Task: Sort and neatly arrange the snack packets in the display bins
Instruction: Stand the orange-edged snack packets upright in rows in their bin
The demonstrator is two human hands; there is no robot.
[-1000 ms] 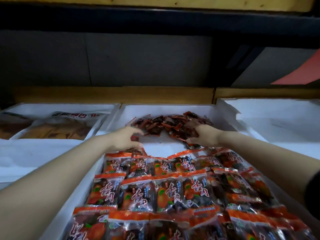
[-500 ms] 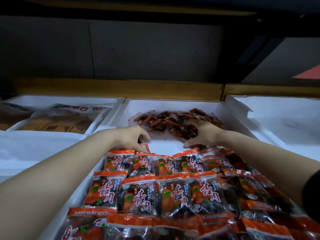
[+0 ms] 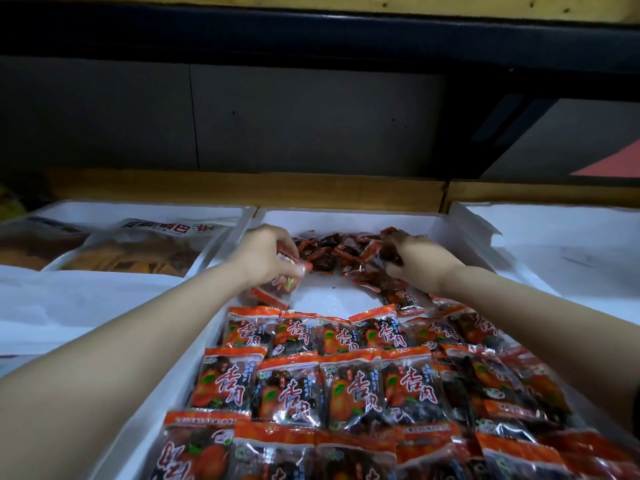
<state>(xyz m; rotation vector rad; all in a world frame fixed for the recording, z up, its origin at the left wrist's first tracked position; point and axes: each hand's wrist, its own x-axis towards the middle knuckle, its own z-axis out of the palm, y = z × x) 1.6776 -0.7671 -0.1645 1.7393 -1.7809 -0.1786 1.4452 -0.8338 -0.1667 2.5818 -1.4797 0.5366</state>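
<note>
- The left hand [image 3: 266, 254] has moved up from the bare bin floor to the left edge of the loose packets [image 3: 332, 251]. Its fingers now curl round a few of them.
- The right hand [image 3: 419, 258], which lay flatter on the pile half a second ago, now has its fingers bent round dark packets at the pile's right end.
- The hands stay apart, one at each end of the pile, and each grips packets.
- The loose packets are still jumbled at the far end of the middle bin [image 3: 346, 216]. A bare white patch [image 3: 332, 299] separates them from the nearer stock.
- The tidy rows [image 3: 301, 386] of orange-topped packets fill the near part of the same bin, overlapping and face up. They look unchanged.
- The packets along the right side lie more askew.
- The left bin [image 3: 145, 209] holds large clear bags [image 3: 149, 244] with brown contents.
- The right bin [image 3: 554, 237] is lined in white.
- A wooden ledge [image 3: 242, 188] runs behind the bins.
- Above the ledge are grey wall panels [image 3: 311, 116], with a dark beam higher up.
- A red shape [image 3: 613, 164] shows at the far right.
</note>
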